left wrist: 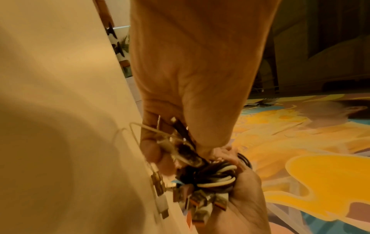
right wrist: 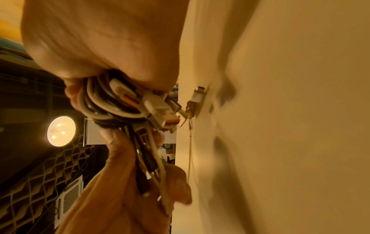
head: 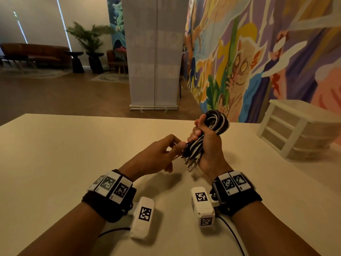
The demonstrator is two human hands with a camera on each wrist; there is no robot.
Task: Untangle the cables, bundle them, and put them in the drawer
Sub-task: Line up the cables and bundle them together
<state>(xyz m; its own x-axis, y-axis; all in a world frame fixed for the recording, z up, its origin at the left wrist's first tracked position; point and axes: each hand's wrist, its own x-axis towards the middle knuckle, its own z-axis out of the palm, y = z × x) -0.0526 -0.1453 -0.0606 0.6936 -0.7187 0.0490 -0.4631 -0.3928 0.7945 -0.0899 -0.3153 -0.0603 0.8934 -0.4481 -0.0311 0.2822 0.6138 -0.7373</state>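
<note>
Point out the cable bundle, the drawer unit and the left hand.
cable bundle [head: 218,121]: head view, looped top of the coil.
drawer unit [head: 302,108]: head view, its white top panel.
left hand [head: 156,156]: head view, back of the hand.

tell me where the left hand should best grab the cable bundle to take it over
Probably round the looped top of the cable bundle, coming from above: the right hand fills the middle, and loose plug ends splay below, a poor hold.

You've got a pale cream table [head: 77,154] w/ a matte top. At its far right corner sits a white plastic drawer unit [head: 297,130], 3 translucent drawers, all pushed in. Near edge: thin cords [head: 232,232] trail across the top. Shadows fall on the surface.
</note>
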